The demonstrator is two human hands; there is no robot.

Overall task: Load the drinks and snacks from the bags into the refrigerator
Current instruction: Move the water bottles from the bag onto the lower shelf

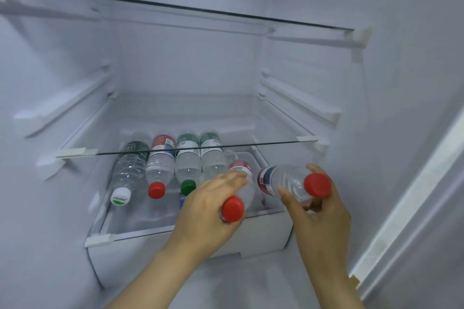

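Inside the open refrigerator, several water bottles lie side by side on the lower glass shelf [140,228], caps toward me: a white-capped bottle [125,178], a red-capped bottle [159,170], a green-capped bottle [187,168] and one more partly hidden behind my left hand. My left hand [208,211] grips a red-capped bottle [241,193] near its neck, low over the shelf's right part. My right hand [319,211] holds another red-capped bottle [283,180], tilted, at the shelf's right end.
A middle glass shelf [251,144] hangs just above the bottles. An upper glass shelf [175,6] sits higher. White side walls with shelf rails close in left and right. The refrigerator's door edge [414,195] runs down the right.
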